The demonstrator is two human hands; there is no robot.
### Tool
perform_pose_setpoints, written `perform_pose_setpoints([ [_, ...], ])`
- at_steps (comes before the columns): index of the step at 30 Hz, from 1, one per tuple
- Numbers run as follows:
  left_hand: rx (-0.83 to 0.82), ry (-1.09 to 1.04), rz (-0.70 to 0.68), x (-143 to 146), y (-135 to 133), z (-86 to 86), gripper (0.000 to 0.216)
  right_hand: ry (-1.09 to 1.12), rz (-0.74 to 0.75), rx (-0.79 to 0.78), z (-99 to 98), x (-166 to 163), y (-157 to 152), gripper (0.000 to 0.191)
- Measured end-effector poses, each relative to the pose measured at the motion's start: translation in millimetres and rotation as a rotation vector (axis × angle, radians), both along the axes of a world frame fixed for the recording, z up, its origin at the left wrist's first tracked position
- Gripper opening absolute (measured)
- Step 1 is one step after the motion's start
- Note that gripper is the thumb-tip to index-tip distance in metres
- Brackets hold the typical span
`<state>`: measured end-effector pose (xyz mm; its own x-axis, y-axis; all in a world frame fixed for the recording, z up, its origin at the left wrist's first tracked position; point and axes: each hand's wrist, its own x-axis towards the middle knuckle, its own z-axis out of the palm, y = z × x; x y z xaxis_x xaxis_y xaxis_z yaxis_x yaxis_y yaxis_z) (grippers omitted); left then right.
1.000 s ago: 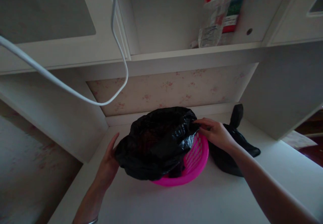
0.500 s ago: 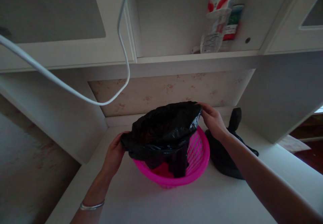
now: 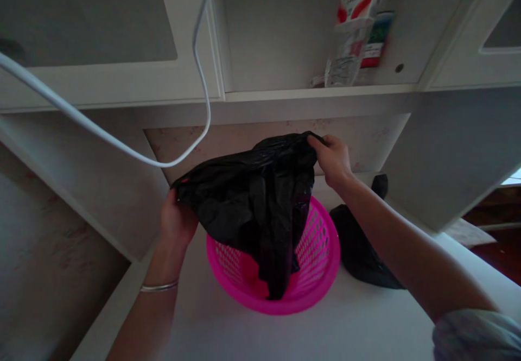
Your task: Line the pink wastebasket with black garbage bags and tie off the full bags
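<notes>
Both my hands hold a black plastic bag point(image 3: 252, 198) up over a bright pink perforated basket point(image 3: 317, 274) on the white desk. My left hand point(image 3: 177, 222), with a thin bracelet on the wrist, grips the bag's left edge. At the upper right my right hand point(image 3: 331, 160) pinches the bag's other edge. The bag hangs stretched between them, and its lower end still dips into the basket. Something red shows at the basket's bottom.
A second black bag point(image 3: 362, 247) lies on the desk point(image 3: 325, 334) right of the basket. A white cable point(image 3: 122, 149) loops across the upper left. On the shelf above stand packets and cartons point(image 3: 354, 30). Cabinet side panels close in left and right.
Both hands have closed on the black bag's edges and raised it out of the pink basket, uncovering the basket's rim and inside.
</notes>
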<state>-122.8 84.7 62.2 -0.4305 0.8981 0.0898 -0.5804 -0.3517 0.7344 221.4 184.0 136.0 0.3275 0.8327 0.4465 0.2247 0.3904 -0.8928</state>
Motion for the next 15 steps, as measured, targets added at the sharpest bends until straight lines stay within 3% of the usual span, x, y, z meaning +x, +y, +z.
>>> perform_pose_setpoints([
  [6, 0.058, -0.02, -0.096, 0.6, 9.8, 11.9, 0.032, 0.031, 0.277, 0.057, -5.4, -13.3, 3.9, 0.041],
  [12, 0.148, 0.021, -0.093, 0.3, 6.9, 7.7, 0.043, -0.188, 0.805, 0.161, -6.6, -25.1, -8.2, 0.106],
  [15, 0.149, 0.096, -0.129, -3.9, 4.8, 3.8, 0.04, -0.314, 0.957, 0.178, -4.4, -40.1, -27.5, 0.115],
])
